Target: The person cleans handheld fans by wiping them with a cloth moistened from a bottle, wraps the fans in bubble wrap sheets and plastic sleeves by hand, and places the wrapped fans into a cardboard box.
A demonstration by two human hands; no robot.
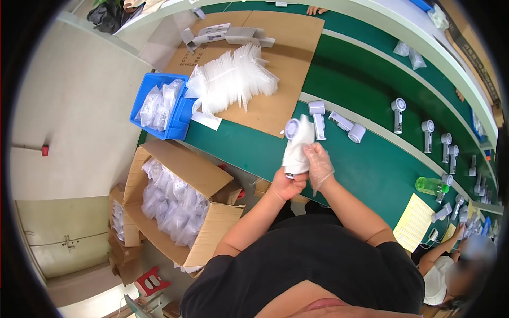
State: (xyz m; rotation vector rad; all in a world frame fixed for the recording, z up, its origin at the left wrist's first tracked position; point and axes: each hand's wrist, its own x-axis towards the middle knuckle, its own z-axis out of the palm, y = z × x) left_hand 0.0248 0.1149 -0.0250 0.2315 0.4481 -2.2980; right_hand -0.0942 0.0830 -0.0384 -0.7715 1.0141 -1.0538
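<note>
- The left hand has its fingers curled tight round the bottom of a small white fan's handle, over the near edge of the green desk.
- The right hand, in a thin clear glove, has its fingers pressed against a white cloth wrapped round the fan's handle.
- The fan's round head sticks out at the far end of the cloth.
- Just beyond, two more fans lie on the desk.
- Far left, a heap of clear bags lies on a cardboard sheet.
- A blue bin of bagged parts stands left of the sheet.
- Near left, an open cardboard box stands on the floor.
- A green bottle lies far right.
</note>
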